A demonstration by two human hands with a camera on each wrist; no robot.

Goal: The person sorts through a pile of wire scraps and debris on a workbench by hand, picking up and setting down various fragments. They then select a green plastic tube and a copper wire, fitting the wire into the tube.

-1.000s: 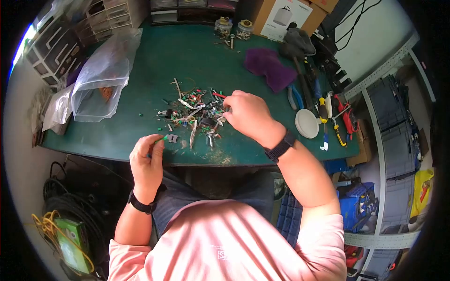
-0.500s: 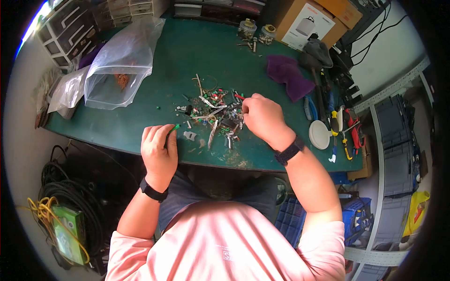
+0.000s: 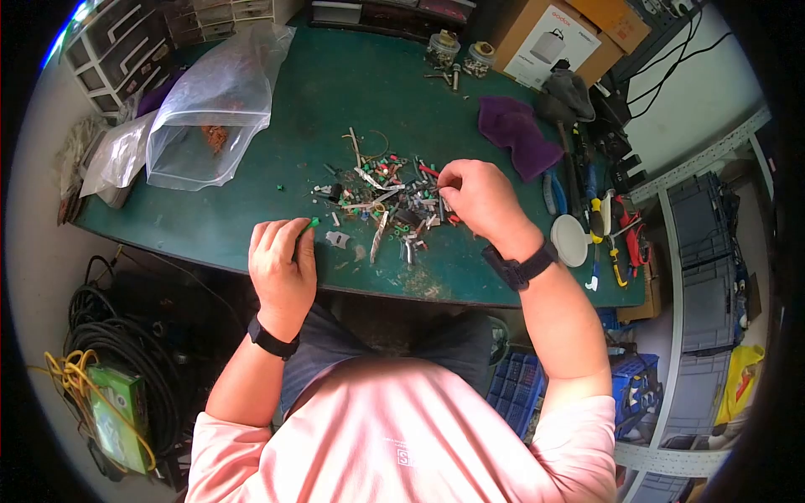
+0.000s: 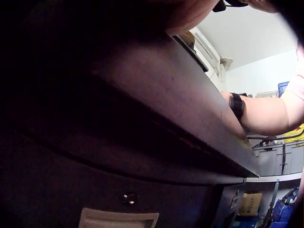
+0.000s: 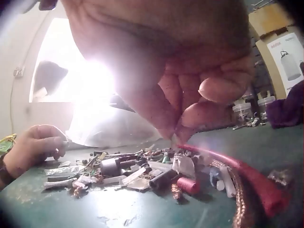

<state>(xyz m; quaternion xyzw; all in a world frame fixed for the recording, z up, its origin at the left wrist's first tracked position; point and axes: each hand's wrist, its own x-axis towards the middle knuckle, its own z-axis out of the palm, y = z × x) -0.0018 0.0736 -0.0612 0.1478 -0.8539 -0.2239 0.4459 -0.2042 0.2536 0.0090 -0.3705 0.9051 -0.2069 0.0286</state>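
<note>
My left hand is at the front edge of the green table, pinching a small green piece between thumb and index finger. Right beside it lies a flat grey notched piece. Over the right side of a pile of scrap bits, my right hand has its thumb and index fingertips pressed together on a small pale bit, mostly hidden by them. A red tube runs from beneath these fingertips, next to a copper braid. My left fingers are outside the left wrist view.
An open clear plastic bag lies at the left. A purple cloth, pliers, a white round lid and screwdrivers lie on the right. Small jars and a cardboard box stand at the back.
The head view has shifted, so the table appears farther right. My left hand has drawn slightly away from the grey piece, keeping the green one. My right hand has moved slightly, uncovering some red bits.
</note>
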